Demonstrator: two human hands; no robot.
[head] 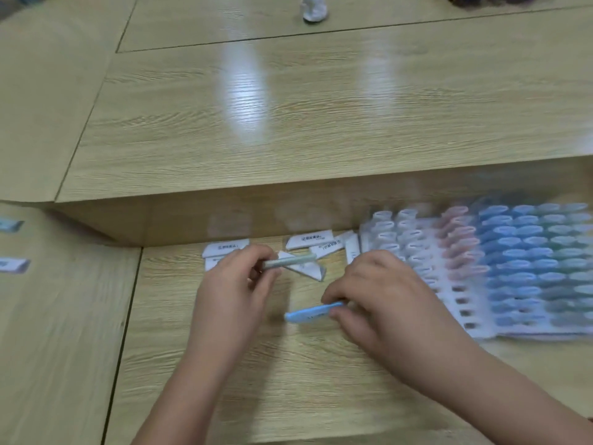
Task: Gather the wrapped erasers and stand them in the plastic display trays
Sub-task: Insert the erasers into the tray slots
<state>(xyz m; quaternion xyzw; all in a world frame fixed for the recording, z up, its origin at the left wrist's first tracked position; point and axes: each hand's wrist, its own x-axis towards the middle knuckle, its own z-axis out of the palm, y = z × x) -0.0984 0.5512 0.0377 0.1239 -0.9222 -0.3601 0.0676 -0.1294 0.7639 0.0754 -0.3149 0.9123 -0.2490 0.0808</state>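
My left hand pinches a grey-green wrapped eraser held level above the table. My right hand pinches a blue wrapped eraser low over the wood. Several white-wrapped erasers lie scattered flat just beyond both hands, against the raised ledge. To the right lies the plastic display tray, with white, pink, blue and green erasers standing in rows. Its near-left slots look empty. The frame is blurred.
A raised wooden ledge runs behind the work area. Two more wrapped erasers lie on the left table panel. A white object stands far back on the upper table.
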